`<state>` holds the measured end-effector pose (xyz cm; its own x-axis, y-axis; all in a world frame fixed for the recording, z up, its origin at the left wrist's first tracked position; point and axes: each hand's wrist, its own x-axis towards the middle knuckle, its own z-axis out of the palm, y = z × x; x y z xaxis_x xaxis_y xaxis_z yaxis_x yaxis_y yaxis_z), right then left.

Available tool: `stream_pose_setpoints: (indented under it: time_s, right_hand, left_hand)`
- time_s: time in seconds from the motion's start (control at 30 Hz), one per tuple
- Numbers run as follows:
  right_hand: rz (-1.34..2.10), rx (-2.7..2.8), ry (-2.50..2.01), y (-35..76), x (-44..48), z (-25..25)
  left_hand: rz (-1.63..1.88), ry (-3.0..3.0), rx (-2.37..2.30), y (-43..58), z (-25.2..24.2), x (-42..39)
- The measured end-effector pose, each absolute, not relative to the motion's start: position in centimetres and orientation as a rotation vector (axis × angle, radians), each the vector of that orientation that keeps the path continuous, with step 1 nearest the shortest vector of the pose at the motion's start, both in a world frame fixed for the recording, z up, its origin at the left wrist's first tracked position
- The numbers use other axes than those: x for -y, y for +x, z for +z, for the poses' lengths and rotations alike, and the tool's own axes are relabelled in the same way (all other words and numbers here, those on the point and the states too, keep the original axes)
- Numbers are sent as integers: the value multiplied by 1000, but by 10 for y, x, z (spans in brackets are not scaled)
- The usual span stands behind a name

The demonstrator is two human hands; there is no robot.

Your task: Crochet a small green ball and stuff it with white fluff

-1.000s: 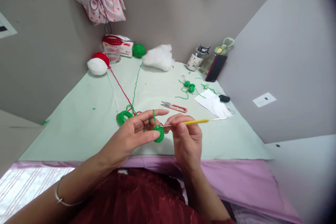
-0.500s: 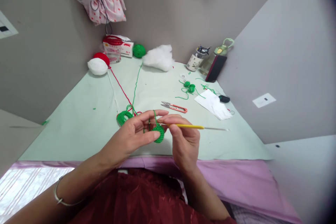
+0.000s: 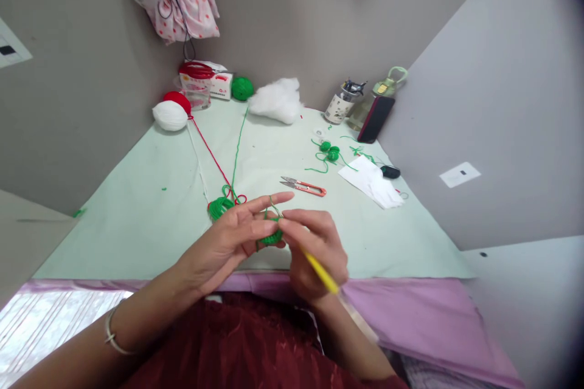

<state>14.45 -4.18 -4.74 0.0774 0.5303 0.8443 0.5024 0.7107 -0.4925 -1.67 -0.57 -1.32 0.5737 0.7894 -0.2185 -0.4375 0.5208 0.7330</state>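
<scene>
- Over the near part of the surface (image 3: 137, 219), just in front of the person's body, a small green crocheted piece (image 3: 272, 237) sits up in the hands, with the yellow-handled hook (image 3: 323, 271) brought to its upper edge.
- The left hand (image 3: 230, 228) pinches the piece, thumb on its near face and other fingers behind; its index finger reaches out to the right, with a green strand (image 3: 274, 202) looped over it.
- The right hand (image 3: 317, 249) grips the hook, thumb and index fingertips close against the piece's right side.
- The step looks like working a stitch at that edge. To do it well, the left pinch should sit close to the stitch being worked, firm enough to steady the fabric without squashing it.
- The raised index finger should give the strand light, even tension: too slack and the loop could slip off, too tight and the hook would probably drag.
- A small wrist turn, hook mouth towards the piece, should clear the loop without splitting yarn.
- The hook's long axis runs diagonally: working end away from the body and to the left, handle and blurred rear shaft back towards the right forearm. Its very tip is too small to make out.
- The piece looks rounded, partly covered by fingers, so I cannot tell a clear long axis.
</scene>
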Motion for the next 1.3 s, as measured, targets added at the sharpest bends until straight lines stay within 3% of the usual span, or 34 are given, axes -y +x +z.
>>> stream_pose_setpoints:
  time_s: [0.17,0.27,0.5,0.83,1.03,1.3]
  right_hand:
    - [710,1141,-800,149,34,-30]
    - [938,1066,-726,147,31,-29]
    - [572,1351,-902,141,33,-36]
    - [142,1437,-940,163,-6,-1]
    - [453,1444,-890,159,-29,26]
    - [763,1360,-800,160,-44,51]
  left_hand:
    - [828,722,-627,-25,-11,-1]
    - [862,884,-664,-23,-12,2]
    - [932,1106,-778,-18,-9,4]
    - [730,1110,-599,-14,1,-17]
    - [727,1083,-558,-13,14,-36]
    - [985,1052,-608,-17,43,-46]
